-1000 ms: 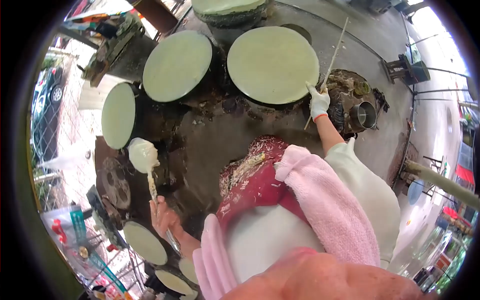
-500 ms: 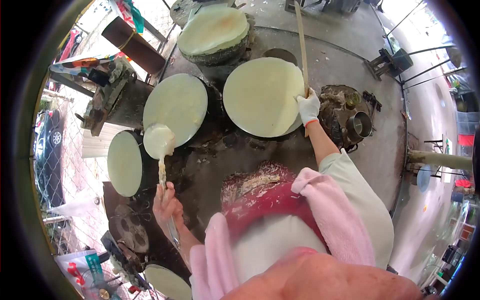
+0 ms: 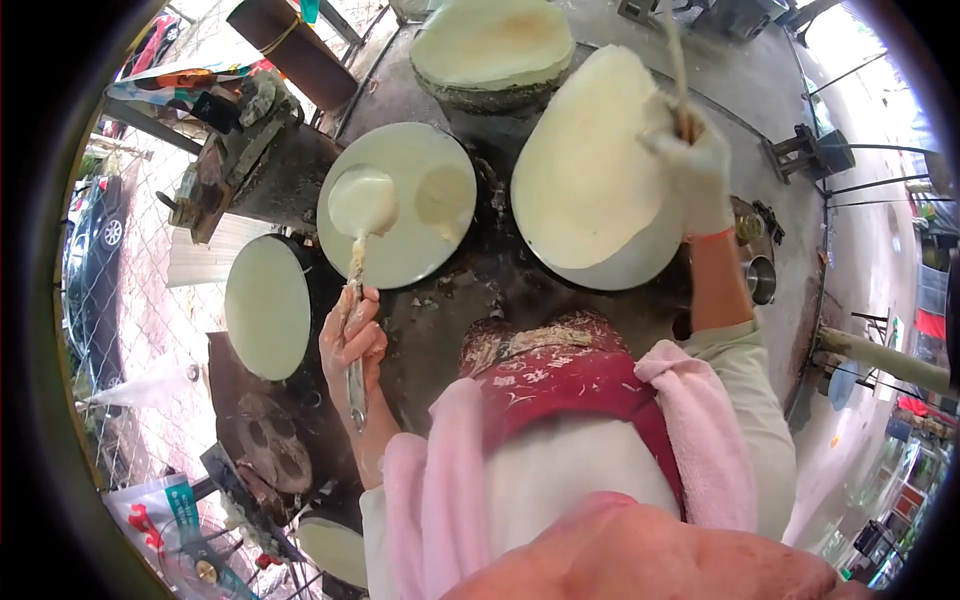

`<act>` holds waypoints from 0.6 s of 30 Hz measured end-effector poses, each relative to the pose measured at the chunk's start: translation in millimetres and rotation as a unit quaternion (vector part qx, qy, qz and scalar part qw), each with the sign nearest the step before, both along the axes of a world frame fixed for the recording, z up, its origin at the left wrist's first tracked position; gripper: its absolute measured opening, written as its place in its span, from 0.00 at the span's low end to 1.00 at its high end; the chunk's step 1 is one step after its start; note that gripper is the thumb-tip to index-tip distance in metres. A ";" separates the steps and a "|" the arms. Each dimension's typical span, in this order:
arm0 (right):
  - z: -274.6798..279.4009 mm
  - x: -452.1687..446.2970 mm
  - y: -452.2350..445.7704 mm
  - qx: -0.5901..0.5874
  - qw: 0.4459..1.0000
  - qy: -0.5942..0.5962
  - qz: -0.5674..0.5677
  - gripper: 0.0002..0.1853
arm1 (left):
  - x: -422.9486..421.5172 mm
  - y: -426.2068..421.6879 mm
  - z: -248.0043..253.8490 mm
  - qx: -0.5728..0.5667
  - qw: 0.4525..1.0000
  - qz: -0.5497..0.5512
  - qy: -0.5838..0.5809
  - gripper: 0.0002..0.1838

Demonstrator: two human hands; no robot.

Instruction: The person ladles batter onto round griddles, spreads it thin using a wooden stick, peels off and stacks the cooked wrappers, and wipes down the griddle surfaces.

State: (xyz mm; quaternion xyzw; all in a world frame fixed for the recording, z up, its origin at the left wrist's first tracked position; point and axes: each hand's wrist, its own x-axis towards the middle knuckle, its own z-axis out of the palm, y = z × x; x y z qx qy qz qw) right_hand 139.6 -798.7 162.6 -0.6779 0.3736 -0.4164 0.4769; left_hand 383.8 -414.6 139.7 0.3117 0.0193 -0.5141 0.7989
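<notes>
My left hand (image 3: 352,335) is wrapped round the batter-crusted handle of a ladle (image 3: 362,203). The ladle's pale, batter-coated bowl hovers over or rests on the left round griddle (image 3: 400,262); I cannot tell which. On that griddle, beside the bowl, is a darker round patch. My right hand (image 3: 697,175), in a white glove and blurred by motion, is closed round a long wooden stick (image 3: 676,60). At the same hand, a thin round pancake (image 3: 590,170) hangs partly raised and stretched, baring the lower right of the right griddle (image 3: 645,262).
A stack of pale pancakes (image 3: 490,45) sits on a round stand at the back. Another coated griddle (image 3: 267,310) stands at the left, with one more (image 3: 335,550) at lower left. A metal pot (image 3: 762,280) is right of my forearm. A wire fence runs along the left.
My right hand has moved up and right, lifting the pancake's edge off the right griddle. The ladle has moved up and right, further over the left griddle, where a dark patch now shows.
</notes>
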 end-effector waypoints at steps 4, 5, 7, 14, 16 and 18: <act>85.8 76.0 -82.0 -0.030 0.988 0.129 0.075 0.26 | 50.3 -19.2 5.9 0.048 0.998 -0.034 -0.025 0.18; 91.7 98.9 -126.7 -0.069 0.980 0.162 0.089 0.24 | 64.4 -23.6 2.6 0.043 0.997 -0.044 -0.044 0.17; 124.7 141.6 -152.9 -0.143 0.958 0.223 0.110 0.26 | 88.9 -30.3 0.0 0.052 0.997 -0.042 -0.027 0.19; 160.4 302.2 -94.5 -0.464 0.828 0.301 0.097 0.21 | 156.4 -48.6 -12.9 0.020 0.998 -0.056 0.019 0.20; 82.0 332.9 -128.6 -0.524 0.744 0.405 0.091 0.19 | 169.1 -53.1 -16.1 0.002 0.998 -0.059 0.031 0.20; 5.4 357.3 -144.3 -0.538 0.712 0.443 0.085 0.20 | 177.7 -58.0 -14.4 0.020 0.998 -0.048 0.032 0.20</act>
